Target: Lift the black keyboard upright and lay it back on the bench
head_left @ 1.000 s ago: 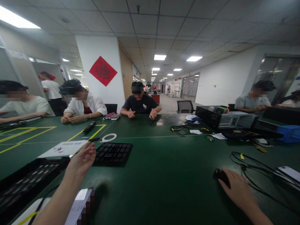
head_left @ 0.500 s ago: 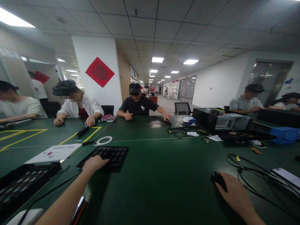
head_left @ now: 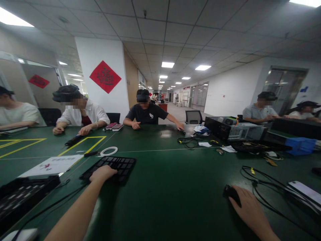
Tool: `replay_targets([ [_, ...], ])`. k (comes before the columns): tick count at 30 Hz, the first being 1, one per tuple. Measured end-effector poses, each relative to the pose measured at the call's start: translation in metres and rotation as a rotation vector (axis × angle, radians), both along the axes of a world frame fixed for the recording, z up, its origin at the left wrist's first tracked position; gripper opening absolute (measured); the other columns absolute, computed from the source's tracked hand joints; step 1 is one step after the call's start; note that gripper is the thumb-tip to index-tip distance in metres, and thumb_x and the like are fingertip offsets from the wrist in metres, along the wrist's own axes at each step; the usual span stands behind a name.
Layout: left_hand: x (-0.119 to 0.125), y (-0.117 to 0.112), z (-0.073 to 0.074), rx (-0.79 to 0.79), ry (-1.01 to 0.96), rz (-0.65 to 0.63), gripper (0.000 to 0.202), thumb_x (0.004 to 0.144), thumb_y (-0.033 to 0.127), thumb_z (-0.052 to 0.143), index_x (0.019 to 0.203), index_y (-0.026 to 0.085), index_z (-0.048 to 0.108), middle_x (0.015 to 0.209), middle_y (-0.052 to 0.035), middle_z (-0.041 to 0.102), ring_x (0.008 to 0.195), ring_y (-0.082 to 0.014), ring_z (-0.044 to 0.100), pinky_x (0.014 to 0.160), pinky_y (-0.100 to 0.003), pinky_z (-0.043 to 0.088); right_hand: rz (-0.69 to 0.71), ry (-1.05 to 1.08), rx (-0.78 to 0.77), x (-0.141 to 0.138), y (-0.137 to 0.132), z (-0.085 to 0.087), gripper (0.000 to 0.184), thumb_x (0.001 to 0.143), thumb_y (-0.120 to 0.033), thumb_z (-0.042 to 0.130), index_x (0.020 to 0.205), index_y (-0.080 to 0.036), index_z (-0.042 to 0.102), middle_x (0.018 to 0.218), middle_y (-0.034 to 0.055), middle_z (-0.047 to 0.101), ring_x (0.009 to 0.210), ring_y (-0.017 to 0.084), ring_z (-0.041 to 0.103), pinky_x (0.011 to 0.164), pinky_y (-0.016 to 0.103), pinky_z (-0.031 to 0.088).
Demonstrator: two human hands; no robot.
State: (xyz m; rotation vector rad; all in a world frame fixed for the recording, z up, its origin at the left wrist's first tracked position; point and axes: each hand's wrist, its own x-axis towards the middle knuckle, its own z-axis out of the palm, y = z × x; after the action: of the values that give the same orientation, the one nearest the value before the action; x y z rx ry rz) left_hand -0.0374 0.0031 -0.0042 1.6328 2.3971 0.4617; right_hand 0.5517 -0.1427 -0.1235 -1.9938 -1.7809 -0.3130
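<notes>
My left hand (head_left: 103,172) bends down over a flat black tray (head_left: 127,163) with a grid of compartments, left of the middle. Its fingers are curled and mostly hidden from me, so whatever they hold does not show. On the right, my right hand (head_left: 249,204) wraps round a small black rounded object (head_left: 235,194), shaped much like a computer mouse, on the green table (head_left: 170,187). A black cable (head_left: 54,202) runs from the lower left to under my left wrist.
At the left lie a black box (head_left: 27,195) of small parts and a white sheet (head_left: 54,164). A white ring (head_left: 109,151) lies behind the tray. Coiled cables (head_left: 260,182) and a phone (head_left: 304,192) are right; an opened computer case (head_left: 233,129) stands farther back. Several people sit round the table.
The view has turned slightly right. My left hand has shifted a little to the right over the tray; my right hand stays on the black object. A person at left has moved a black tool leftward.
</notes>
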Motion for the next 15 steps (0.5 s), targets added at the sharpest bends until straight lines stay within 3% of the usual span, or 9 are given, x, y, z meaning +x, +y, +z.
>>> replay_targets([
  [4,0.017,-0.009,-0.001,-0.077,0.005,0.044,0.044,0.064,0.052,0.058,0.075,0.01,0.066,0.102,-0.0254,0.066,0.096,-0.0411,0.061,0.073,-0.044,0.047,0.017,0.124,-0.033,0.011,0.001,-0.003,0.045,0.079,-0.036,0.042,0.112,-0.01,0.057,0.113,0.0172,0.064,0.109,0.031,0.056,0.099,0.05,0.041],
  [8,0.057,-0.029,0.004,-0.025,-0.077,-0.057,0.058,0.071,0.062,0.046,0.091,0.011,0.064,0.099,-0.0182,0.067,0.093,-0.0328,0.063,0.072,-0.037,0.047,0.009,0.374,-0.059,-0.005,0.008,0.005,0.05,0.073,-0.039,0.047,0.111,-0.008,0.057,0.113,0.0197,0.063,0.109,0.032,0.056,0.099,0.05,0.04],
  [12,0.12,-0.063,0.0,0.199,-0.258,-0.295,0.054,0.072,0.053,0.052,0.105,0.011,0.057,0.102,-0.0149,0.065,0.092,-0.0277,0.062,0.075,-0.034,0.047,0.152,0.773,-0.081,-0.083,0.021,0.029,0.048,0.07,-0.036,0.055,0.115,-0.017,0.052,0.118,0.0124,0.06,0.112,0.027,0.055,0.1,0.048,0.041],
  [15,0.162,-0.086,-0.021,0.299,-0.418,-0.48,0.052,0.067,0.051,0.06,0.103,0.013,0.057,0.097,-0.0139,0.064,0.089,-0.0274,0.06,0.075,-0.035,0.047,0.415,1.106,-0.194,-0.155,0.022,0.051,0.051,0.068,-0.028,0.063,0.117,-0.022,0.05,0.121,0.0068,0.06,0.115,0.023,0.055,0.102,0.042,0.04],
])
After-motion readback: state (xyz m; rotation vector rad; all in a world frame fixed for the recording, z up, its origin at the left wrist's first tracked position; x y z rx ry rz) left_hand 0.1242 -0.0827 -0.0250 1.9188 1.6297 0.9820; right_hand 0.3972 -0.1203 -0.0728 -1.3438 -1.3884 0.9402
